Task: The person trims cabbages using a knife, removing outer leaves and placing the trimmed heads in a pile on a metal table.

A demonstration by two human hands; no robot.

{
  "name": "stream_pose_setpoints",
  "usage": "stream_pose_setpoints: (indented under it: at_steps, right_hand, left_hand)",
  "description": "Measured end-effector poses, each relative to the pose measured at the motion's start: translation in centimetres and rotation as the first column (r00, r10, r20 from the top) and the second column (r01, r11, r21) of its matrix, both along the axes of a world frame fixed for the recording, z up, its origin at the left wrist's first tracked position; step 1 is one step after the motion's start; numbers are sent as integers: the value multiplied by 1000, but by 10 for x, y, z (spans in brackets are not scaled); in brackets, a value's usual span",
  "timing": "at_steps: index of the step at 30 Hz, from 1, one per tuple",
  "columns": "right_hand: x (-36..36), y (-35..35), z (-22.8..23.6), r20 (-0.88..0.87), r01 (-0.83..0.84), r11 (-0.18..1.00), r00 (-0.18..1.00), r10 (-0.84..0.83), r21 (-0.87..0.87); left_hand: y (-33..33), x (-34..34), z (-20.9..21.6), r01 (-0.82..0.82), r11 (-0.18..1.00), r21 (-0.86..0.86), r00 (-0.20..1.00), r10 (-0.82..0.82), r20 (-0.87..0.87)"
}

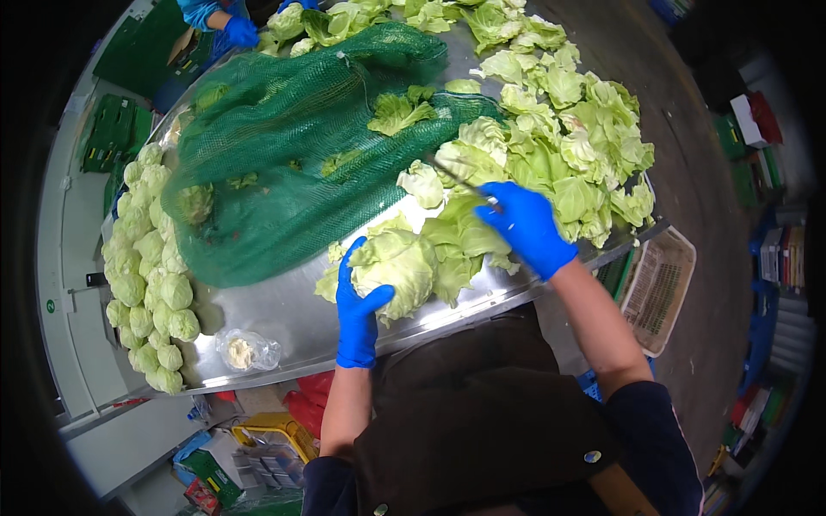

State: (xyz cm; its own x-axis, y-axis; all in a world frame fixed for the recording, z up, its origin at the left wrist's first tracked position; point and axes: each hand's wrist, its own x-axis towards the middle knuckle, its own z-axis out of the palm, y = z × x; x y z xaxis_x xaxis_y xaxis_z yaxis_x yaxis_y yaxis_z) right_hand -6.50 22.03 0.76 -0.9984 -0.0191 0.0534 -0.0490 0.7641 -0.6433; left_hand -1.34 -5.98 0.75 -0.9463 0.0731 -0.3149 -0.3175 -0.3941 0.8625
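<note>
My left hand (357, 314), in a blue glove, is wrapped round the near left side of a pale green cabbage (397, 265) on the metal table. In my right hand (525, 225), also gloved in blue, is a knife (456, 177). Its dark blade points up and left, apart from the cabbage and a little blurred. Loose outer leaves (460, 245) lie between the cabbage and my right hand. Beyond both hands spreads a green mesh sack (310, 112) with a few leaves on and under it.
Trimmed cabbages (146, 258) are stacked along the table's left edge. A heap of cut leaves (576, 146) covers the right side. A clear plastic bag (248, 351) lies near the front edge of the metal table (301, 314). A crate (658, 288) stands below right. Another person's gloved hand (241, 33) is at the far left.
</note>
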Motion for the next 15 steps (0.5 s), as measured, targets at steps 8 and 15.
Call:
stream_pose_setpoints:
  at_steps: [8,15]
  right_hand:
    - [20,-80,28,136,-180,944,965,224,-278]
    - [30,-28,-11,33,-131,991,991,131,-17]
  left_hand:
    - [6,3,1,-11,951,-309,991,-32,-131]
    - [-12,10,-10,-187,965,-183,981,192,10]
